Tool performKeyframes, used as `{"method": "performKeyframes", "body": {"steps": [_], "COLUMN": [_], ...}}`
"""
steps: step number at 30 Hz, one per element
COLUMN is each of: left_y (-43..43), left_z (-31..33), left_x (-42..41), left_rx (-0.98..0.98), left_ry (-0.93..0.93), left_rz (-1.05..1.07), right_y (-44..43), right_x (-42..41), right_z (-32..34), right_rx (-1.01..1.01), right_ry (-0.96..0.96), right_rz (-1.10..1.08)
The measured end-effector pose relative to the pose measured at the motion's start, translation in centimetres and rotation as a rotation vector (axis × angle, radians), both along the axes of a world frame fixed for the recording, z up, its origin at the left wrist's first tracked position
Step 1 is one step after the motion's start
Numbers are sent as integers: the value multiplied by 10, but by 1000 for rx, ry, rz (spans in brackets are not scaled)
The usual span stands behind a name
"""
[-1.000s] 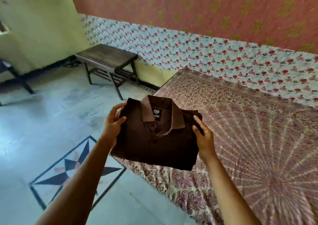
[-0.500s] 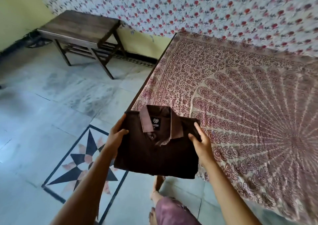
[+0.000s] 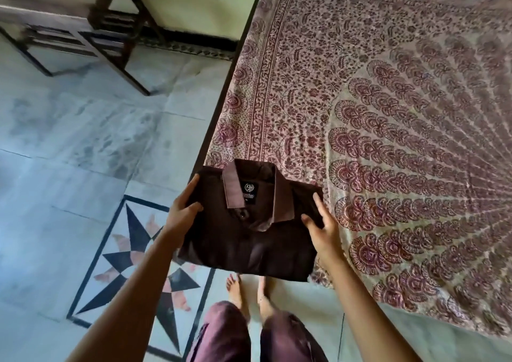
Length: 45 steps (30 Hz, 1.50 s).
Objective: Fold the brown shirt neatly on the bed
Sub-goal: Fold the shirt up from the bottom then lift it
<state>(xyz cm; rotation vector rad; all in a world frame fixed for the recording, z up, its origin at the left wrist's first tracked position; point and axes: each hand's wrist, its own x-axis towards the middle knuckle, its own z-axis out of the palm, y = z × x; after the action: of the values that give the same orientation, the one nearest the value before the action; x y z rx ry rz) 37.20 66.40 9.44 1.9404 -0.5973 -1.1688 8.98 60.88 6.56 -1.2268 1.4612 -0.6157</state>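
- Pinched by the left hand (image 3: 184, 212) at the 9 o'clock edge, thumb on top, fingers curled round the side.
- Gripped likewise by the right hand (image 3: 322, 224) at 3 o'clock, index lying straighter.
- Brown shirt (image 3: 249, 239) folded, collar toward 12, long axis 12-to-6.
- Apparently held aloft at the bed (image 3: 388, 112) corner.
- Open bedspread toward 1–2 o'clock, nearer the right hand.

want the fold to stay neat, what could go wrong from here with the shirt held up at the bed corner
1. The left hand and right hand grip the brown shirt only at its upper side edges. Its lower half hangs unsupported, so the folded layers may slip open.
2. Most of the shirt sits over the floor, past the corner of the bed. Set straight down, it could overhang and slide off.
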Motion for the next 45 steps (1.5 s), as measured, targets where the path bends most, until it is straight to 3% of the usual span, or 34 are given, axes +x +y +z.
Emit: {"method": "performKeyframes", "body": {"steps": [8, 11, 14, 17, 20, 23, 25, 27, 31, 38, 42, 45], "left_y": [-64, -78, -82, -82, -80, -82, -82, -78, -59, -55, -49, -25], "left_z": [-85, -110, -133, -144, -145, -146, -143, -139, -151, -171, -160, -148], "left_x": [27, 40, 50, 47, 36, 33, 30, 17, -9, 21, 14, -21], "left_rx": [-6, -18, -83, -115, -73, 89, 132, 98, 87, 106, 125, 7], "left_ry": [-2, -187, -424, -564, -664, -833, -931, -1002, -964, -1041, -1072, -1040], "left_rz": [-120, -259, -433, -449, -429, -462, -452, -526, -755, -820, -706, -736], "right_y": [-54, -68, -70, -66, -56, -51, -48, -39, -21, -23, -20, 1], "right_x": [23, 31, 38, 45, 50, 51, 56, 64, 64, 53, 57, 64], "right_z": [-72, -97, -123, -138, -142, -135, -126, -120, -134, -151, -142, -130], "right_rx": [-17, -136, -303, -421, -424, -344, -330, -386, -375, -360, -350, -366], "right_ry": [75, 125, 314, 506, 732, 990, 1070, 1051, 994, 969, 1004, 1004], "right_rz": [-39, -32, 2, 24, 34, 57, 94, 187, 299, 328, 275, 243]}}
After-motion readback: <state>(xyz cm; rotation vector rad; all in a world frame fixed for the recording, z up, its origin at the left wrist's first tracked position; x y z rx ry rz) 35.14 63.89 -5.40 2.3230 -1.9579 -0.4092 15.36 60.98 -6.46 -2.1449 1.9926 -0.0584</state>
